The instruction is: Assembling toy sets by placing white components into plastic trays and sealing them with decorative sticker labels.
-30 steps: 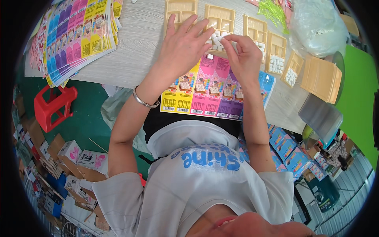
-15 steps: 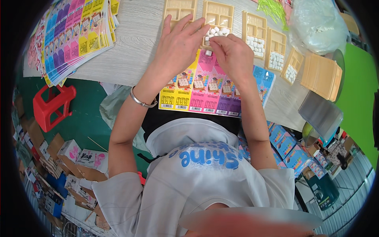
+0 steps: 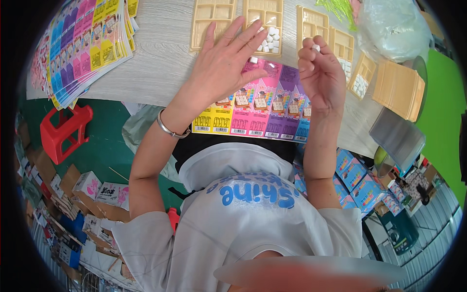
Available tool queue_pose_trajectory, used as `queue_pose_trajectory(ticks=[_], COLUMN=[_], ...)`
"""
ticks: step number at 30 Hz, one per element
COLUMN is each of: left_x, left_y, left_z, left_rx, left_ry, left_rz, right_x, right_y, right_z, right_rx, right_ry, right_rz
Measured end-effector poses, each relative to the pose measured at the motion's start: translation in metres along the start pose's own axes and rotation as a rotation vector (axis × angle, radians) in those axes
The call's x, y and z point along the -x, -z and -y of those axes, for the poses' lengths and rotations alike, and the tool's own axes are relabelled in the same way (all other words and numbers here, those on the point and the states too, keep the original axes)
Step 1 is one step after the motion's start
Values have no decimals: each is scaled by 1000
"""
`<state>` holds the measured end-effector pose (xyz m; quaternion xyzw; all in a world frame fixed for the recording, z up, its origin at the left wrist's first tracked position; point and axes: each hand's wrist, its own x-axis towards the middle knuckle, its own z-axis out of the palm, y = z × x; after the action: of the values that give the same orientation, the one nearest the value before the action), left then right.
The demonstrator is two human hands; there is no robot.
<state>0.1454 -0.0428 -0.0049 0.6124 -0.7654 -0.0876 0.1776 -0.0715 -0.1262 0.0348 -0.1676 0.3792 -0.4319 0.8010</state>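
Note:
My left hand [image 3: 226, 65] lies with its fingers spread over the near edges of two beige compartment trays, the left tray [image 3: 214, 10] and the middle tray [image 3: 263, 6]. Several small white blocks [image 3: 270, 40] sit loose in the middle tray's near compartment. A single white block [image 3: 254, 60] rests on a colourful printed card sheet [image 3: 253, 112] beside my left thumb. My right hand [image 3: 322, 73] is raised, palm turned up, pinching one small white block [image 3: 315, 48] between thumb and fingertips. It partly hides another beige tray [image 3: 312, 18] behind it.
To the right stand a tray of white blocks [image 3: 361, 80], a stack of beige trays [image 3: 396, 90] and a clear plastic bag [image 3: 391, 31]. Piled printed sheets [image 3: 92, 44] cover the table's left end. A red stool [image 3: 65, 131] is on the floor at left.
My right hand has moved right, away from the middle tray, and turned up with a white block in its fingertips. My left hand stays spread by the trays, which have shifted slightly left.

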Motion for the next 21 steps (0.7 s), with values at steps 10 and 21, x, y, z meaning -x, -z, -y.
queue_pose_trajectory(ticks=[10,21], left_x=[-6,-4], left_y=[0,-6], left_z=[-3,-5], left_rx=[-50,-30], left_ry=[-16,2], left_rz=[55,82], right_x=[-3,-3], right_y=[2,5], right_z=[-36,-41], right_rx=[1658,1767], right_ry=[792,977], right_rz=[130,92])
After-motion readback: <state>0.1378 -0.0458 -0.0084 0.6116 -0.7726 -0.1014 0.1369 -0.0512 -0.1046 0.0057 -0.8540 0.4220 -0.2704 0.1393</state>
